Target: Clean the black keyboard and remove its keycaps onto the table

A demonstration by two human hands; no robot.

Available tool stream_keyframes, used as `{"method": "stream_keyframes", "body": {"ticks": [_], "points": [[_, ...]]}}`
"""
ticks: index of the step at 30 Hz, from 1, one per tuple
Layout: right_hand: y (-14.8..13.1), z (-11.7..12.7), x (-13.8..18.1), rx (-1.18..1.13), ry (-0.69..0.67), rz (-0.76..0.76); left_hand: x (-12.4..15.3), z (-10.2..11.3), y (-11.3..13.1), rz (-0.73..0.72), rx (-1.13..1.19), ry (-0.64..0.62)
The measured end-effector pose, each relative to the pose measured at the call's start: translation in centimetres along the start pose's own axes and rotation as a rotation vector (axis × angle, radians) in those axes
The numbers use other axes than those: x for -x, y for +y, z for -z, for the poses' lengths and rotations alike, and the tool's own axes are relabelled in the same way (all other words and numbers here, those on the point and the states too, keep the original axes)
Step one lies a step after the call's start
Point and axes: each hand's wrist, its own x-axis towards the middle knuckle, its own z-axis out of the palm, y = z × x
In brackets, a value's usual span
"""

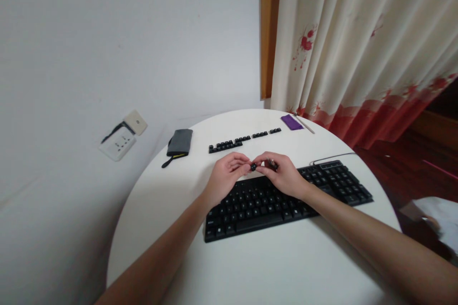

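Note:
Both hands meet over the back edge of a black keyboard (261,210) and pinch one small black keycap (254,167) between them. My left hand (229,174) is closed, its thumb and fingertips at the keycap's left side. From the right, my right hand (282,174) grips the same keycap with thumb and forefinger. A small dark object with a shiny part (272,164) shows within the curled right fingers; its kind cannot be made out. Behind the hands, loose black keycaps (225,146) lie in rows on the white table. My forearms and hands hide part of the keyboard.
On the round white table (150,228) lie a grey pouch (180,142) at the back left, a purple cloth (292,122) and a thin brush-like stick (305,124) at the back right. A cable (334,156) runs behind the keyboard. Wall and curtain (343,57) stand behind.

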Motion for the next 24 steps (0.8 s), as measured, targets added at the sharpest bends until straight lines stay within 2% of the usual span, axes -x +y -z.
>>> {"method": "stream_keyframes", "body": {"ticks": [3, 14, 19, 24], "points": [[0.09, -0.31, 0.11, -0.007, 0.073, -0.065, 0.0, -0.16, -0.24, -0.015, 0.0, 0.018], [0.31, -0.43, 0.38, -0.011, 0.062, -0.086, -0.04, -0.23, -0.41, -0.026, -0.01, 0.043], [0.19, -0.35, 0.29, -0.014, 0.039, -0.06, -0.12, -0.14, -0.29, -0.11, -0.061, 0.029], [0.3, -0.11, 0.33, 0.131, -0.006, 0.042, -0.23, -0.22, -0.67, -0.042, 0.016, 0.065]]}}
